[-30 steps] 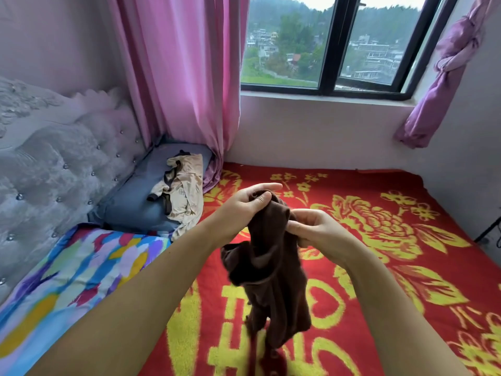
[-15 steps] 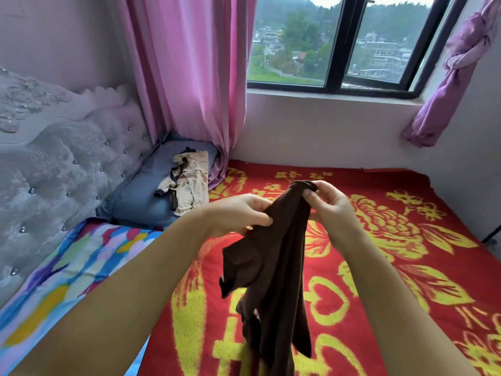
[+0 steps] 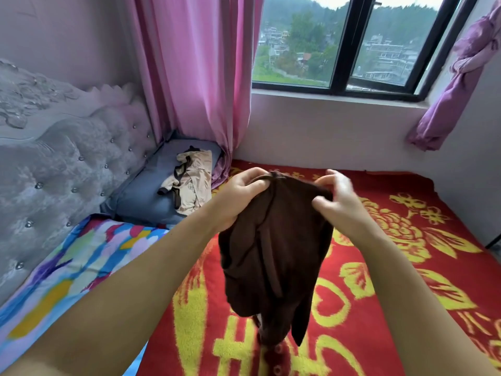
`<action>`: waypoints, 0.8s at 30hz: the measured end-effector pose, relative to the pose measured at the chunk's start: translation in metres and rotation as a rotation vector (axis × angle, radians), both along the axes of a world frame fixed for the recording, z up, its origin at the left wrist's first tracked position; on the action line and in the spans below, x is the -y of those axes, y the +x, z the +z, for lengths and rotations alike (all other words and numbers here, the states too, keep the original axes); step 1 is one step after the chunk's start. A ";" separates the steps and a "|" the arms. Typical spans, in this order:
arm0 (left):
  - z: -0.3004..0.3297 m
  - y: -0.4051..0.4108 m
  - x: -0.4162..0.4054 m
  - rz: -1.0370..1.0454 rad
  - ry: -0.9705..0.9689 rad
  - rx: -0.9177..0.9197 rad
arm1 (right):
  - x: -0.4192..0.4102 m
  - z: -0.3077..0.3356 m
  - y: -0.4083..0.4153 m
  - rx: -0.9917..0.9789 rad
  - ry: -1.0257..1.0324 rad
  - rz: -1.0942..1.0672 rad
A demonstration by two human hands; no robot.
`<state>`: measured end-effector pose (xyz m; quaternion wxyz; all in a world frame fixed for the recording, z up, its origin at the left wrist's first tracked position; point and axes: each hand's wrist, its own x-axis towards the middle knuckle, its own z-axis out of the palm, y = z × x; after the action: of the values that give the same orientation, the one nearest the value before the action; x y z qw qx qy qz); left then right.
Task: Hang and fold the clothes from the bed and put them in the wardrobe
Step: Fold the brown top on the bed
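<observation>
Both hands have drawn apart along the top edge of the brown garment (image 3: 276, 251) since a second ago, when they were bunched close together on one gathered point; the cloth now spreads wider between them and hangs lower in front. The left hand (image 3: 238, 198) has its fingers curled over the top edge, gripping a band or seam at its end of the cloth. The right hand (image 3: 334, 198) pinches the opposite end between thumb and fingers, though it is blurred and the exact finger positions are hard to read. Below the hands the garment drapes in loose folds, its lowest part reaching down toward the bed (image 3: 406, 267) and possibly touching it.

By my reading, this is the opening-out stage: finding the garment's top edge so it can be squared up for folding or hanging. The next move likely calls for a shake or a further spread to flatten the twisted folds beneath.

Under the hands lies a red blanket with yellow flowers. Beyond the left hand, a beige garment (image 3: 191, 183) rests on a blue-grey pillow (image 3: 141, 196), with a multicoloured sheet (image 3: 81, 256) nearer the person and a tufted grey headboard (image 3: 54, 164) beside it. Ahead of the hands hang a pink curtain (image 3: 195, 77) and a black-framed window (image 3: 347, 44). No wardrobe is in view.
</observation>
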<state>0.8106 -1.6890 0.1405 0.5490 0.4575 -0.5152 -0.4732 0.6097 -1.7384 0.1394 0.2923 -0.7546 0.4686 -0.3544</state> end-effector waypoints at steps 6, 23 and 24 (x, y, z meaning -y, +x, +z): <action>0.037 -0.017 0.007 -0.089 -0.023 0.346 | -0.012 0.013 0.026 0.075 0.138 0.353; 0.006 0.073 -0.007 0.238 0.059 0.443 | 0.014 0.021 -0.003 0.059 -0.134 0.010; 0.008 0.076 -0.009 0.225 0.036 0.448 | 0.015 0.022 -0.005 0.047 -0.134 0.016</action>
<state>0.8866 -1.6801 0.1480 0.4620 0.6151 -0.5614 -0.3050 0.6046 -1.7532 0.1617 0.2547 -0.7676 0.4309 -0.4003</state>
